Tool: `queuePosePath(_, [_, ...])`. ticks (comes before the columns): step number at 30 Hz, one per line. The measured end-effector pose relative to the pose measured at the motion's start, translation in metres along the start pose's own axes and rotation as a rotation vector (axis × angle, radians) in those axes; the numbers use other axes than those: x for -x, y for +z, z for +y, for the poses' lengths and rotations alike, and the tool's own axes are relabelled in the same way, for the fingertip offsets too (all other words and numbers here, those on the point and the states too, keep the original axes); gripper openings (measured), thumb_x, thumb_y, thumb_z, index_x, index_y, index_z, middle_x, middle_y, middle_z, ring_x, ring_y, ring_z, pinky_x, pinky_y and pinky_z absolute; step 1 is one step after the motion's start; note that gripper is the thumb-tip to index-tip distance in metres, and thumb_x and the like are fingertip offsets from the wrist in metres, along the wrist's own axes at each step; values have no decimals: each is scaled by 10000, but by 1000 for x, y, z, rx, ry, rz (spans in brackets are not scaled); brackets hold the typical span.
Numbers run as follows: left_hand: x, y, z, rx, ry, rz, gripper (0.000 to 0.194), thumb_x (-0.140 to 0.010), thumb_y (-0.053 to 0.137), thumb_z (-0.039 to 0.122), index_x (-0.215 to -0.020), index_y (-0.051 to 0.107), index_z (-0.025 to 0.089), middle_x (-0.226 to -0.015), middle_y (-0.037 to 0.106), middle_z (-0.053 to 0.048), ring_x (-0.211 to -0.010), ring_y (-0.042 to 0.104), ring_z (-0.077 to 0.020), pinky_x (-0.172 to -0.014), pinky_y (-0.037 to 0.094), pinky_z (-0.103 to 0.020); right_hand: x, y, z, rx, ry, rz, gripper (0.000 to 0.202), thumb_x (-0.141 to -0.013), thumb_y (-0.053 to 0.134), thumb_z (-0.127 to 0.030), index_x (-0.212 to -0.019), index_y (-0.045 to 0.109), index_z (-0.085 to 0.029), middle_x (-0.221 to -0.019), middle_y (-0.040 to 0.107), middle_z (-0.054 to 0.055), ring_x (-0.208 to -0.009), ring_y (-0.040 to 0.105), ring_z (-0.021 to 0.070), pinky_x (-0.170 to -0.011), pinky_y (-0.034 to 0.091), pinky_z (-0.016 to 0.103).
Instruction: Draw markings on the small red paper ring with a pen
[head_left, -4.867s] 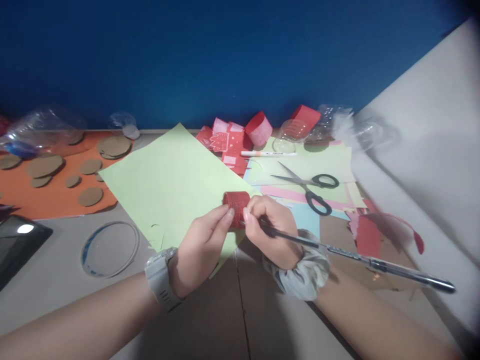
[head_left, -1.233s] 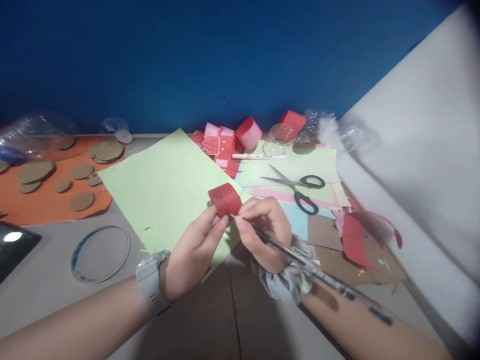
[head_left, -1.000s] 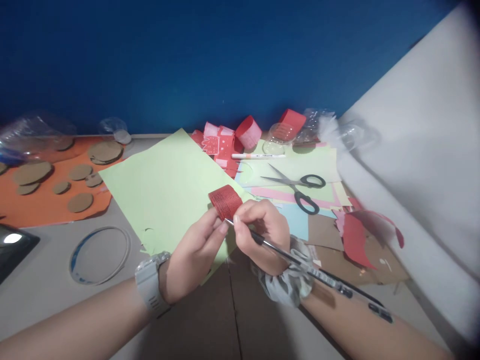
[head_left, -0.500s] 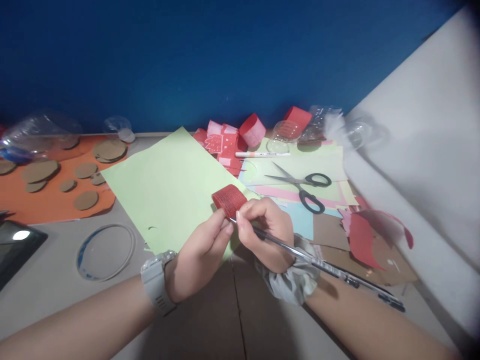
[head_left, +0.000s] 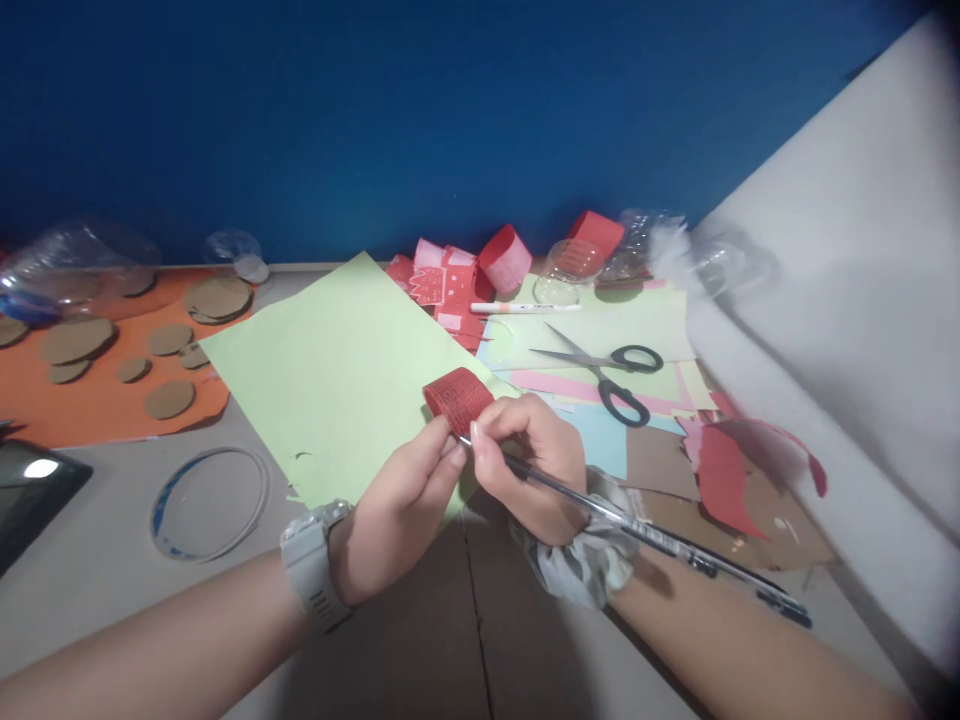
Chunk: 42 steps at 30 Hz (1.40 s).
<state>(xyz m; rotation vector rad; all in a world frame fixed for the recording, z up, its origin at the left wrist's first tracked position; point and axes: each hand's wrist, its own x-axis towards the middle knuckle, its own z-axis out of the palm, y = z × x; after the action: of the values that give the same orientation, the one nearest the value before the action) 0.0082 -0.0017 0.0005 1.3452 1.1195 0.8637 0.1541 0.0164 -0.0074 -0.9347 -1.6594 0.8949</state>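
Between thumb and fingers, my left hand [head_left: 405,480] holds a small red paper ring [head_left: 459,398] with dark pen lines on its outside. My right hand [head_left: 532,460] is closed round a long black-and-clear pen [head_left: 660,538], whose tip meets the ring's lower edge beside my left thumb. The pen's back end stretches over my right forearm. Under and behind the ring lies a light green sheet of paper [head_left: 337,370], partly covered by my hands. Where the fingers of my left hand pass behind the ring, they are hidden.
Open scissors [head_left: 600,368] lie on coloured paper at the right, near a white marker [head_left: 525,308]. Red and pink paper rings [head_left: 505,260] stand at the back. Cardboard discs [head_left: 171,400] rest on orange paper [head_left: 45,405]. A tape ring [head_left: 208,505] lies at the left.
Both hands keep nearly the same pose, with the pen tip still at the ring's edge. The view has shifted very slightly.
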Motion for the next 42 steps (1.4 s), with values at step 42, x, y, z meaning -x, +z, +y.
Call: queuePosePath(42, [1,-1,3,-27,-4,-22,177,-995,412,288,-959,562,201,-827,609,-10,-871,562,-200,-867,442,-328,-1,0,0,-73,8,61,186,-852,596,-106,-768,481,-225,-714,574,-26,-582,518,116,-530,399,264])
